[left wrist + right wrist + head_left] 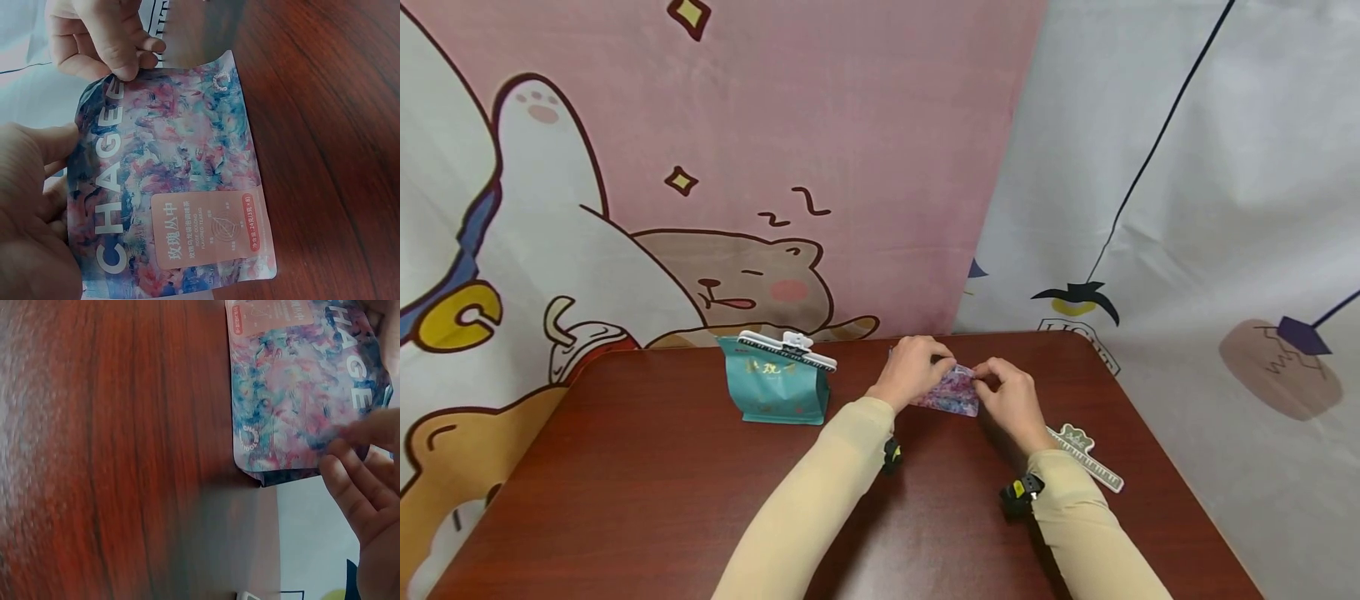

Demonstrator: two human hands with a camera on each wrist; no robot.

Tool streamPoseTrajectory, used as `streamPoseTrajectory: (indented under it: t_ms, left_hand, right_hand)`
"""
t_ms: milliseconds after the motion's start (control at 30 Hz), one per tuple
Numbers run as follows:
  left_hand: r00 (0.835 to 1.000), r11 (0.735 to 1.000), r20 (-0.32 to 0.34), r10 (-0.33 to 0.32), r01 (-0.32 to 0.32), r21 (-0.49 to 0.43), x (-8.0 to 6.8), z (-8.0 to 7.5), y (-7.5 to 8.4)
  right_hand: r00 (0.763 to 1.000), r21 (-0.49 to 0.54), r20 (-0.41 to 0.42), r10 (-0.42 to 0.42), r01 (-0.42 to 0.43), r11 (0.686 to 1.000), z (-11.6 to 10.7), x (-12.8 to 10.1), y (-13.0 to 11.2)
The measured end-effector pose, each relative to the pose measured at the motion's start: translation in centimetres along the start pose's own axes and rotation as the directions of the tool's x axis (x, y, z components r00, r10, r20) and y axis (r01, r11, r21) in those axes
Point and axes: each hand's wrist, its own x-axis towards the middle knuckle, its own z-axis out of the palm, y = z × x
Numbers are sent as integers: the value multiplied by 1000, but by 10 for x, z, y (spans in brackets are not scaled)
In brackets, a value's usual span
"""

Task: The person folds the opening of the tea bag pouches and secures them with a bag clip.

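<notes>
A tea pouch (955, 396) with a blue, pink and purple marbled print and white CHAGEE lettering stands at the middle back of the table. My left hand (912, 372) grips its top edge near the left end, the thumb (59, 140) at the rim and the other fingers partly hidden behind. At the opposite end of that edge, my right hand (1011, 402) pinches the top corner between thumb and fingers (350, 481). The pouch's pink label (206, 228) faces me. Whether its top is sealed, I cannot tell.
To the left stands a teal pouch (775, 390), its folded top held by a white-and-black clip (786, 350). Another long pale clip (1088, 460) with a green top lies beside my right forearm. A printed cloth (880, 167) hangs behind the brown table (647, 483).
</notes>
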Motion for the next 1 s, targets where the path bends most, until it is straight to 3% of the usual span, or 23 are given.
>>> streamPoseTrajectory:
  t_ms: [233,600,800,1000]
  left_hand:
    - [1000,1000,16,-15,15,10,1,0,1]
    - [998,998,25,-63,63,12,0,0,3]
    - [998,997,11,-59,59,42,1,2,3]
    - [997,997,12,-75,75,29,1,1,4]
  right_hand:
    - [998,59,64,11,-15,998,-5,-1,2]
    - [992,14,110,68,-70,997,-6,3,0]
    - [988,-12,147,46,-45,999,-3,6,-2]
    - [991,-42,131,15,-10,999,1,8,-3]
